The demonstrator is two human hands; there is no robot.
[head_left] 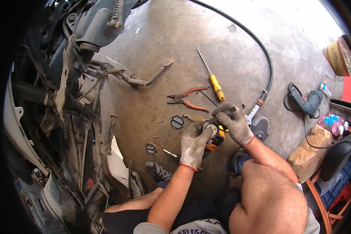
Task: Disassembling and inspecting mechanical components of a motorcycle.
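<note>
My left hand, in a dirty gray knit glove, has its thumb and fingers on a round silver part. My right hand, gloved alike, is curled at that part’s upper right, gripping something dark that its fingers largely hide. A yellow-and-black tool or body sits directly below the part. Around my hands on the concrete floor lie red-handled pliers, a yellow-handled screwdriver, dark ring-shaped pieces, several small pins and a silver socket tool.
A partly dismantled motorbike fills the left. A black hose curves down the right to a white-bodied fitting. A drill, bottles, a tan bundle, a tub and a blue crate line the right edge.
</note>
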